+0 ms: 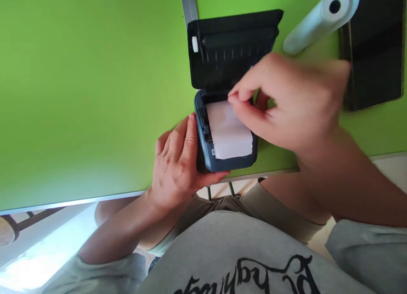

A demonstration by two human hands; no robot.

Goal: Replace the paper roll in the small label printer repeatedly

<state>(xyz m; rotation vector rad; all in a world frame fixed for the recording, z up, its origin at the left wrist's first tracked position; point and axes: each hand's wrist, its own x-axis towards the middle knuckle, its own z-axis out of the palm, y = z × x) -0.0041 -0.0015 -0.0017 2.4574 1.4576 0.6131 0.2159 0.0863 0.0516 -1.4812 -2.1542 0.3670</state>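
One pinched right hand [295,96] arches over paper [232,135]; left hand [178,162] cups printer [230,163].

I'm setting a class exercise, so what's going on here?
A person's left hand braces a small dark device on a green table. The device's black lid is open, and white paper inside drapes over the near edge. The right hand makes a pinch at the paper's far edge; whether it grips the paper is unclear. A white roll and black slab lie nearby.

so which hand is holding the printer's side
The left hand, curled around the corner of the printer; the right hand is pinched near the paper.
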